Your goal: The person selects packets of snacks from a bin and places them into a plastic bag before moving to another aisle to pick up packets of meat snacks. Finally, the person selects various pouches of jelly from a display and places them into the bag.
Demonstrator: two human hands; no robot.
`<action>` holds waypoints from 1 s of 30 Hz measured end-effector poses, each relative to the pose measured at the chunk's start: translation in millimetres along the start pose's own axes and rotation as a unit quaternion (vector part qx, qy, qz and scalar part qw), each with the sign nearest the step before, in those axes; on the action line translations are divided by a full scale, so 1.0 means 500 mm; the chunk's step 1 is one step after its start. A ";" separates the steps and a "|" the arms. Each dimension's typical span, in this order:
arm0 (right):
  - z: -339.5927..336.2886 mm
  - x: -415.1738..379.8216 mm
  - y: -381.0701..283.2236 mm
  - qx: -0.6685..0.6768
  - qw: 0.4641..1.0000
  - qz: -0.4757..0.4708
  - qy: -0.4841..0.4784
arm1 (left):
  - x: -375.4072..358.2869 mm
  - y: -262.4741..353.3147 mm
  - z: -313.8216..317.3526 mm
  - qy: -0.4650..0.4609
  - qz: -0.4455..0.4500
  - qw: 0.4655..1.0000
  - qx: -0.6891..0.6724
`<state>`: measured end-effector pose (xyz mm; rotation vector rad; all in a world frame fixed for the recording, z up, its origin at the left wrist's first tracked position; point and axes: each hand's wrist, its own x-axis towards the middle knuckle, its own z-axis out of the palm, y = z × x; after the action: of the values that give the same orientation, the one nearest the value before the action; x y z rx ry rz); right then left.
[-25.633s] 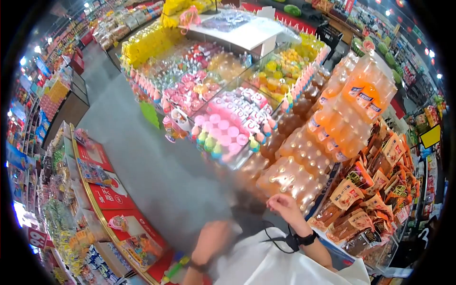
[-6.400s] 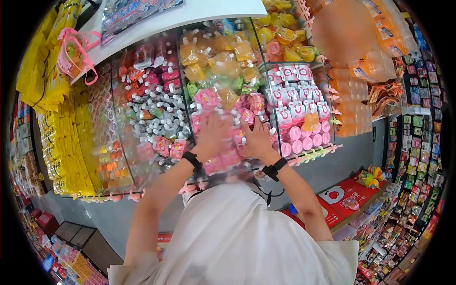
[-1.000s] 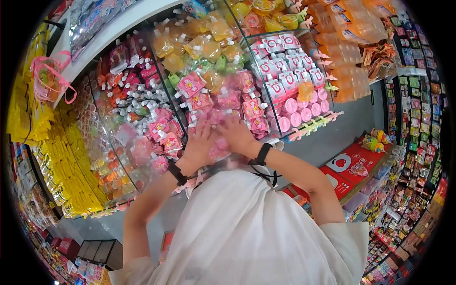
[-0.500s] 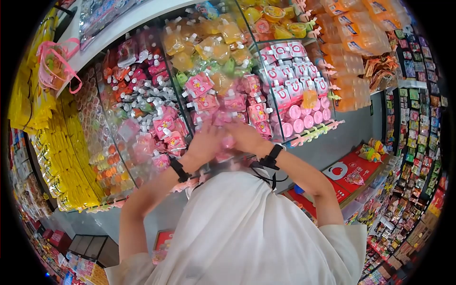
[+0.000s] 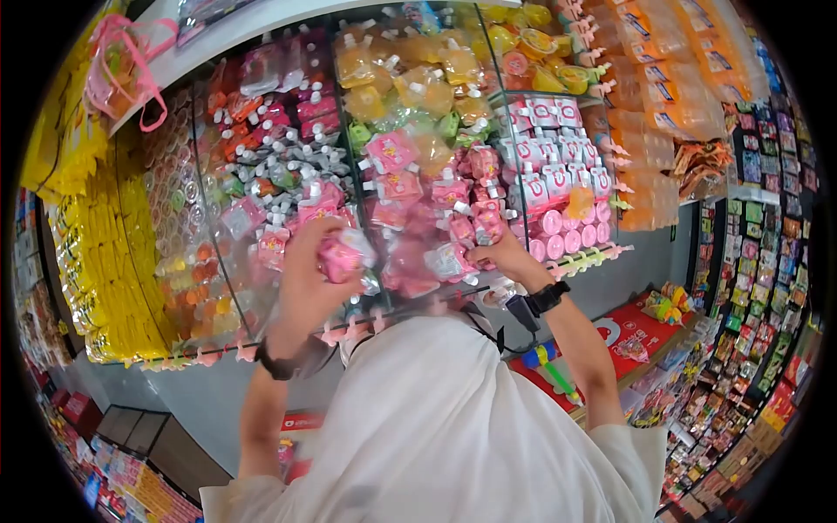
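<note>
My left hand [image 5: 305, 283] is closed around a pink spouted pouch [image 5: 343, 253], lifted over the front of the glass-walled bins and slightly blurred. My right hand [image 5: 513, 259] has its fingers curled at the front right of the middle bin, gripping another pink spouted pouch [image 5: 488, 220]. Beside its fingertips lies a silvery-white and pink pouch [image 5: 449, 261]. More pink pouches [image 5: 392, 152] lie loosely behind, with yellow-orange spouted pouches [image 5: 423, 87] further back. To the left, a glass divider [image 5: 350, 166] separates a bin of grey-capped and pink pouches [image 5: 292, 166].
White-capped pouches [image 5: 558, 157] stand in rows above pink round tubs [image 5: 571, 235] on the right. Orange bottle packs [image 5: 645, 113] are stacked beyond. Yellow packets [image 5: 109, 261] fill the far left. Pink clip-like pieces [image 5: 357, 329] line the front edge. A red board [image 5: 641, 336] lies lower right.
My hands, together over the middle bin before, have moved apart. The left came back to the left with a pink pouch; the right moved right to another pouch. The view shifted slightly.
</note>
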<state>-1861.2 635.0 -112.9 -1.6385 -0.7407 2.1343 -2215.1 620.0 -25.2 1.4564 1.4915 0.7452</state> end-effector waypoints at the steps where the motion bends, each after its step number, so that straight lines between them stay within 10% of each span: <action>1: 0.031 -0.012 -0.034 -0.004 1.000 0.003 -0.003 | -0.010 0.000 -0.023 0.064 -0.005 0.997 0.031; 8: 0.291 0.064 -0.073 -0.111 0.966 -0.194 -0.132 | 0.050 -0.129 -0.120 0.152 0.052 0.941 0.298; 10: 0.370 0.049 -0.114 -0.372 0.861 -0.329 -0.108 | 0.079 -0.178 -0.112 0.126 0.058 0.942 0.306; 17: 0.424 0.071 -0.048 -0.538 0.758 -0.368 -0.026 | 0.109 -0.256 -0.098 0.032 0.089 0.965 0.243; 25: 0.304 0.018 -0.102 -0.489 0.825 -0.281 -0.035 | 0.070 -0.125 -0.074 0.060 0.056 0.928 0.363; 30: 0.118 0.040 -0.068 -0.433 0.824 -0.298 0.211 | 0.033 -0.034 0.061 -0.049 0.123 0.969 0.210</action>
<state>-1924.9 662.2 -96.5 -1.7962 -1.9205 0.9446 -2193.7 629.1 -56.5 1.9966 1.4639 0.5066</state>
